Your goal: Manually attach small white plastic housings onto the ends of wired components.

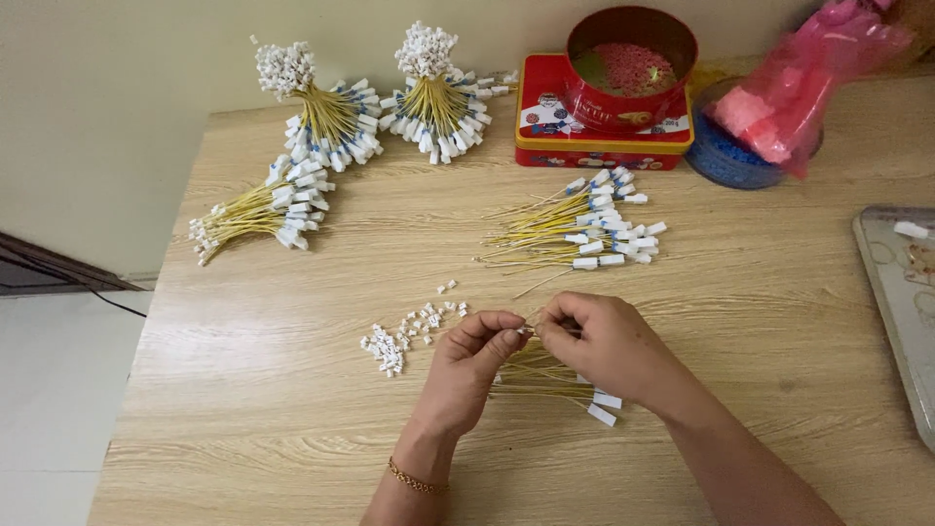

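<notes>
Head view shows your left hand (466, 365) and right hand (602, 343) pinching one yellow wire (531, 333) over the bench (292, 429), three tied bundles (326, 117) done, a loose pile (584, 229) left.

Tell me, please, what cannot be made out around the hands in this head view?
- What the fingertips pinch: too small, covered by both hands.
- Yellow wire bundle: middle hidden under the right hand and left hand.
- Metal tray: cut off by the right edge.
- Blue container: contents hidden by the pink bag.
</notes>
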